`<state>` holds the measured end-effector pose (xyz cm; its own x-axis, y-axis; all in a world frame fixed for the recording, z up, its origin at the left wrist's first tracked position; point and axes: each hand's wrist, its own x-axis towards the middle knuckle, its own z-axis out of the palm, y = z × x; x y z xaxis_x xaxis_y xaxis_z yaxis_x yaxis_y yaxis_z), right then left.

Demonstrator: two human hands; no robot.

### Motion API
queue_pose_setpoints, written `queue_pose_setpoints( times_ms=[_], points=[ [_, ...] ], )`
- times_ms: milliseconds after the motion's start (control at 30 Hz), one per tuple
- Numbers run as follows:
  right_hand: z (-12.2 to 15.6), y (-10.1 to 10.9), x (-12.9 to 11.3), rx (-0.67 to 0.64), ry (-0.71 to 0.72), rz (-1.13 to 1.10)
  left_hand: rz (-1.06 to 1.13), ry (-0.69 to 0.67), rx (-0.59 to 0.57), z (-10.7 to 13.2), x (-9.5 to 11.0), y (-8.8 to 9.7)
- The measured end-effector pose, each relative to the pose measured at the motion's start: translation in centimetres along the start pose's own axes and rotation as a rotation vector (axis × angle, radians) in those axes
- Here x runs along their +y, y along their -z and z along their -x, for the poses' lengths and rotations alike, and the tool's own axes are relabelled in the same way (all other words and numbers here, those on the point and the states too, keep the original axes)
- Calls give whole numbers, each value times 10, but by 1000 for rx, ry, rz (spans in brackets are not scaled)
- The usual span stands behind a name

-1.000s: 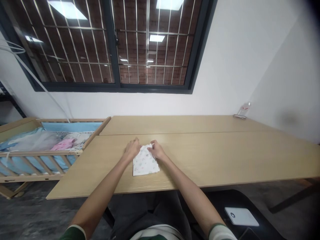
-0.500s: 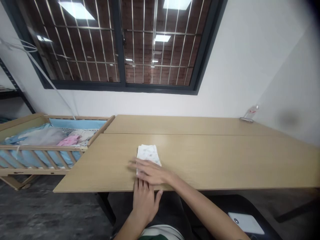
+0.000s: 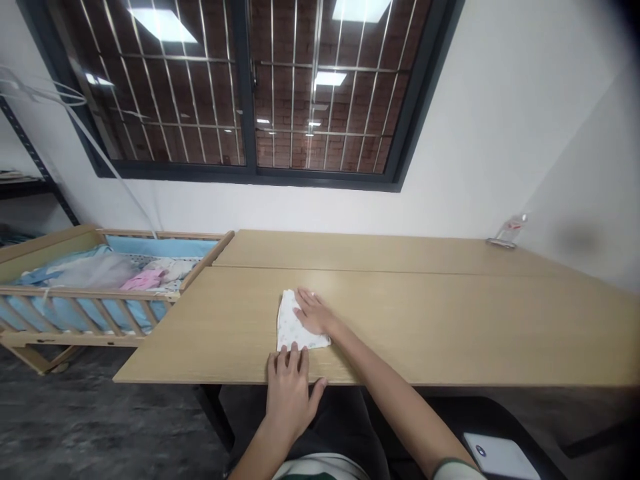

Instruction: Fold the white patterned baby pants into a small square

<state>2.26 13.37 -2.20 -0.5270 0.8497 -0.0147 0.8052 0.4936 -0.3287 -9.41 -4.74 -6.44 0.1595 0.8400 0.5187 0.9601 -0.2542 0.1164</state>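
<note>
While the person sits at the table (image 3: pixel 450 320), both hands are at a small folded cloth (image 3: pixel 289 330): white, tiny coloured print, roughly rectangular. It lies flat on the front slab of the table, near the front edge, a bit left of centre from where I stand. R hand (image 3: pixel 314 313) is open, palm down, pressed flat on the cloth's far right part, fingers pointing away & left. It grips nothing, just rests on top. L hand (image 3: pixel 291 393) is open too, palm down, fingers straight & close together, thumb out to the right. Most of it hangs off the table's front edge over the lap. Only its fingertips (image 3: pixel 291 353) reach onto the wood, right at the cloth's near edge; touching it or just short, can't tell. Neither hand holds anything

Table is two light-wood slabs, seam running left-right behind the cloth. At the far right corner by the wall sits a small clear item (image 3: pixel 506 233), too small to ID. Left of the table, up against its corner, is a wooden crib (image 3: pixel 85 293) w/ blue lining; inside, a pink garment (image 3: pixel 137 280) & some pale fabric. A thin white rod (image 3: pixel 113 172) arcs up over it. Above, on the white wall, there's a dark-framed window (image 3: pixel 250 87) w/ bars, brick beyond, ceiling lights reflected. Bottom right, below table level, a flat white device (image 3: pixel 500 457) lies on sth dark
</note>
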Motion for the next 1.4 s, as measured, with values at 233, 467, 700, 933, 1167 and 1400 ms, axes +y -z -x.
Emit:
queue_pose_setpoints(
  times_ms=[233, 467, 700, 933, 1167, 1400],
  points=[
    [-7, -5, 3, 8, -63, 3, 23, -12, 25, 1, 0, 0],
    [0, -3, 2, 230, 40, 45, 161, -173, -90, -25, -46, 9],
    [46, 18, -4, 312, 197, -230, 255, -343, -139, -45, -112, 2],
    [102, 22, 2, 74, 269, -277, 535, -147, -265, -56, -104, 13],
    [94, 17, 11, 192, 148, -491, 820, 8, -380, -71, -103, 27],
    [57, 11, 18, 349, 3, -661, 730, 100, -351, -97, -113, 4]
  ],
)
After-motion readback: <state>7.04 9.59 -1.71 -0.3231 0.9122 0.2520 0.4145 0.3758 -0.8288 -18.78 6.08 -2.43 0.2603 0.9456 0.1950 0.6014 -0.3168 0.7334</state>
